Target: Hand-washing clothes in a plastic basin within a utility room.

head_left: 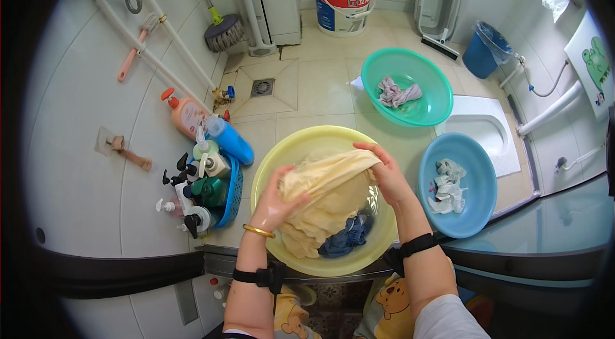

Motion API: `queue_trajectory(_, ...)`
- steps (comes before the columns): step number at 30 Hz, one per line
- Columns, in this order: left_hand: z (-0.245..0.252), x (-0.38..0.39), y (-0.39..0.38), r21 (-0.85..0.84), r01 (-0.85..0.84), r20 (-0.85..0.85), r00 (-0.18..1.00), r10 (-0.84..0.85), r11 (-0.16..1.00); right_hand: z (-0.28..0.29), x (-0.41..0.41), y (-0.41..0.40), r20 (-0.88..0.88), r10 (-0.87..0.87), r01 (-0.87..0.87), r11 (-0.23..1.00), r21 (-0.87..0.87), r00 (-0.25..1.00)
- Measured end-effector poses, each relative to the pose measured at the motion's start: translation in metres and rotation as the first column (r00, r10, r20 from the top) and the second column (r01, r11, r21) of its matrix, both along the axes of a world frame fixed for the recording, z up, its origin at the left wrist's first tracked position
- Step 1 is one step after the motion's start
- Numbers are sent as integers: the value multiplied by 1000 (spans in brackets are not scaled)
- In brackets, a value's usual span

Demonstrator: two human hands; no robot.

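Observation:
A large pale-yellow plastic basin [263,223] stands on the floor before me with water in it. Between my hands stretches a wet cream-coloured cloth garment [326,195], its upper part lifted and folded over, its lower part bunched in the basin. My left hand [279,199] grips its left side, slightly blurred. At its upper right corner, my right hand [387,173] pinches the fabric between thumb and fingers. A dark blue garment [345,239] lies in the water below the cream one, partly covered by it.
A green basin [442,103] holds a greyish-pink cloth [399,92]. White cloths [450,187] lie in a blue basin [473,214] at right, beside a squat toilet [480,122]. Pump bottles crowd a blue basket [234,195] at left. A paint bucket [343,0] stands at the back.

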State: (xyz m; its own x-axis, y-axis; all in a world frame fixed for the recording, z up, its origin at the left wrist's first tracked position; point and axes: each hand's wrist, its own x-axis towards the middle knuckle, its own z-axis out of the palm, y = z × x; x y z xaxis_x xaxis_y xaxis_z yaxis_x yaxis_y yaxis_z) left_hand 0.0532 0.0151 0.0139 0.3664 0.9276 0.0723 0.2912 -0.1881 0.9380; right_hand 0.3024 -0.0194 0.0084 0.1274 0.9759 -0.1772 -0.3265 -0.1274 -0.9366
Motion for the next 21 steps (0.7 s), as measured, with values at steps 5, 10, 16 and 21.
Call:
queue_trajectory(5,-17,-9,6,-331,187,-47,976,-215,925,5,0,0,-256,-29,-2,993,-118,966)
queue_trajectory(10,-19,13,4,-649,256,669,641,377,716,8,-19,-1,-338,-85,34,987,-155,937)
queue_trajectory(16,-100,-15,9,-591,491,798,474,373,640,31,-134,-35,691,-169,-124,928,352,703)
queue_trajectory(21,-36,82,-42,-782,339,618,533,578,523,-58,-95,-1,690,-356,243,934,260,630)
